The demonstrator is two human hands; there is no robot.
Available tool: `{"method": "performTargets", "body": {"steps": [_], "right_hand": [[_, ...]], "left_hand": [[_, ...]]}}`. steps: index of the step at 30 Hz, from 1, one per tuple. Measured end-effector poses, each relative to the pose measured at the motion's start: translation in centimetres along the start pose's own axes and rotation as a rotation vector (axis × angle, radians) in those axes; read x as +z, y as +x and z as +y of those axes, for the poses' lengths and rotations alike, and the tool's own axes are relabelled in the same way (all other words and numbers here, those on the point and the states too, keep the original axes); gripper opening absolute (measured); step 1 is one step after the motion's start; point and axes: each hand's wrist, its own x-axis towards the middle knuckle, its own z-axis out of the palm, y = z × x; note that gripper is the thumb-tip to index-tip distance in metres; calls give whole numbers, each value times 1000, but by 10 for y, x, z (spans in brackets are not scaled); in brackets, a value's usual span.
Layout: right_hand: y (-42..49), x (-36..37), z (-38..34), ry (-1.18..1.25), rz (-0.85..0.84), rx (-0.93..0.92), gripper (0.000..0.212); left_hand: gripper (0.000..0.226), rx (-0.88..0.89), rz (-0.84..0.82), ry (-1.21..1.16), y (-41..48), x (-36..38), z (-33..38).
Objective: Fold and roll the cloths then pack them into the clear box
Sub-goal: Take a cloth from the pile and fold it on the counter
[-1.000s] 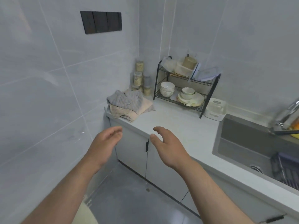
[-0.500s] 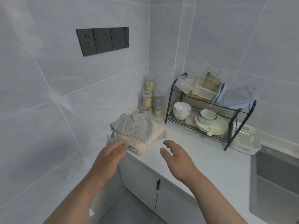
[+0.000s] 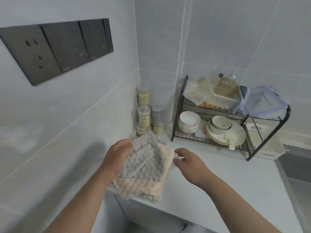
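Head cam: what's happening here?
A person stands at a kitchen counter. The left hand grips the left edge of the grey cloth, which lies on a beige cloth; the open right hand reaches the stack's right side. Nothing looks rolled or packed yet.
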Motion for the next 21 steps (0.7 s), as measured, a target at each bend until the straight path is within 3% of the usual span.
{"method": "performTargets", "body": {"steps": [3,9,15,18,21], "right_hand": [[38,24,-7,6,-5,65,42],[89,61,7,94,-12,149,25],[126,90,37,-74,-24,151,33],[143,111,52,-179,40,141,20],[149,129,68,-309,73,123,15]], "left_hand": [[36,-30,-28,35,56,-1,-22],[34,48,-168,184,144,29,-60],[45,363,-368,708,209,69,-96],[53,350,-429,874,234,81,-120],[50,410,-386,1014,245,89,-133]]}}
